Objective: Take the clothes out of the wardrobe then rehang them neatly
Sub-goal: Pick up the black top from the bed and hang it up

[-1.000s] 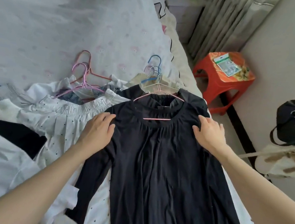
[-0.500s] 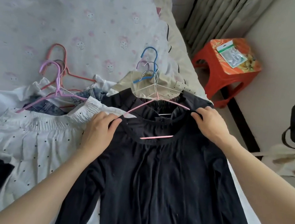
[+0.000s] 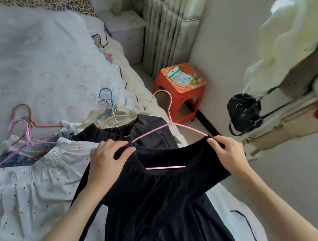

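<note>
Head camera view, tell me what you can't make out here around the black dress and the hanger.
- Pink hanger, head view: its shoulder ends are inside the black dress, so their seating is hidden.
- Black dress hem: cut off by the bottom edge.
- Left hand fingertips: curled into the fabric, so what they pinch is unclear.
- Packet on the red stool: print too small.
- Hanging clothes at right: blurred, cut by the edge.

You'll see an orange stool beside the bed, a packet lying on its top, and a black bag hanging by the wall near the curtain.
</note>
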The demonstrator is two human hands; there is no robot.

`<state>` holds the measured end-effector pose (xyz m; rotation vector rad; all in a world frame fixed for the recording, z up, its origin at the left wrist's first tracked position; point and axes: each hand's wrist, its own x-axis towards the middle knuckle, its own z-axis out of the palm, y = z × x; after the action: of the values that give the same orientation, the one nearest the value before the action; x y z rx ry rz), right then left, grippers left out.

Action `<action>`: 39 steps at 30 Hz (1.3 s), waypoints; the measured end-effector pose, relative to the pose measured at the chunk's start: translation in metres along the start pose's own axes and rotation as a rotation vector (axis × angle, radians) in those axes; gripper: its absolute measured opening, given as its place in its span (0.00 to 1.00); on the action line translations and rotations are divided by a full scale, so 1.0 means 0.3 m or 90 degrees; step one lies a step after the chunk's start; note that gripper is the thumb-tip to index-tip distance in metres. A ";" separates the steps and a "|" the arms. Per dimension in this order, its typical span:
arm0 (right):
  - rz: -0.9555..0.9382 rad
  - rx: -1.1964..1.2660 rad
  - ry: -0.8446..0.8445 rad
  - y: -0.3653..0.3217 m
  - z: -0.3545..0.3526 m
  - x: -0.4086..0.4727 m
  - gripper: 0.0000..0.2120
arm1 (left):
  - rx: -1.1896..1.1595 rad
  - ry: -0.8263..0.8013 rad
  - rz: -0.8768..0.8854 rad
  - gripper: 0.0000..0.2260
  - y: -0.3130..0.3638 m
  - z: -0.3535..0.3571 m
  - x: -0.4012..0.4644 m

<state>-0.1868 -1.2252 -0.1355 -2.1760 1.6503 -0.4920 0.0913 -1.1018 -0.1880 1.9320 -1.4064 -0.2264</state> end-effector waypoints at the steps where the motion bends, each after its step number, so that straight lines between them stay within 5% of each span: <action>1: -0.011 0.005 0.020 0.018 -0.083 -0.049 0.11 | -0.001 0.002 0.019 0.15 0.064 -0.001 -0.017; 14: 0.147 0.009 0.429 0.397 -1.010 -1.095 0.07 | -0.241 -0.071 0.355 0.11 1.208 -0.016 -0.377; 20: 0.252 -0.037 0.568 0.504 -1.216 -1.649 0.08 | -0.343 -0.146 0.464 0.07 1.598 -0.010 -0.684; 27: 0.369 -0.037 0.762 0.506 -1.325 -2.138 0.11 | -0.313 -0.127 0.774 0.06 1.848 0.029 -1.029; 33: 0.473 -0.065 0.720 0.495 -1.319 -2.452 0.09 | -0.494 -0.293 0.686 0.04 2.034 0.009 -1.276; 39: 0.593 -0.280 0.708 0.405 -1.270 -2.668 0.11 | -0.581 -0.451 0.698 0.04 2.168 0.038 -1.483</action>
<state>-0.6768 -0.5123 0.0935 -0.9792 3.2832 -1.2053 -0.5789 -0.8058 0.1024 0.1985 -2.0707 -0.8614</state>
